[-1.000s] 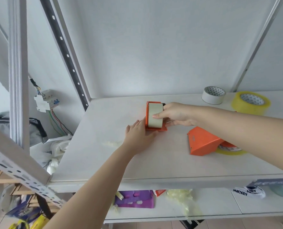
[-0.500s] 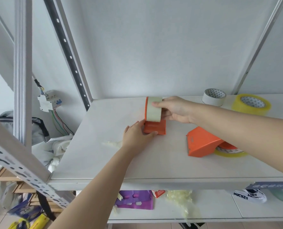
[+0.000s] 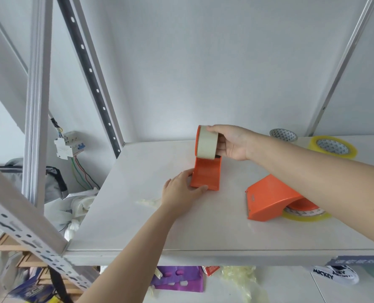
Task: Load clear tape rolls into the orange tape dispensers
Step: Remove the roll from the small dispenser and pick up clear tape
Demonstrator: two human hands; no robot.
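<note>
Since a second ago the tape roll (image 3: 206,142) has come up: it lay low against the orange dispenser (image 3: 206,175) on the shelf (image 3: 138,215), and now it stands well clear of the board, tilted up at the dispenser's far end, near the middle of the shelf and toward its back edge. The camera has also tipped a little, so more of the wall shows.

The shelf carries a second orange dispenser (image 3: 269,197) nearer the right front, lying over a flat yellowish roll (image 3: 304,214); two more rolls sit at the back right corner, a yellow one (image 3: 332,147) and a white-cored one (image 3: 283,134).

The right hand (image 3: 232,142) is closed on the raised roll, fingers curled over its top rim and thumb side below, from the roll's right. The roll stands on edge with its broad band facing the camera, so its core axis runs left to right, across the dispenser. The left hand (image 3: 179,189) lies spread and flat, fingertips pressed to the dispenser's near left corner, pinning it rather than gripping.

The roll seems mounted or nearly so; whether its core is fully seated cannot be told. The right hand is the nearer to it.
</note>
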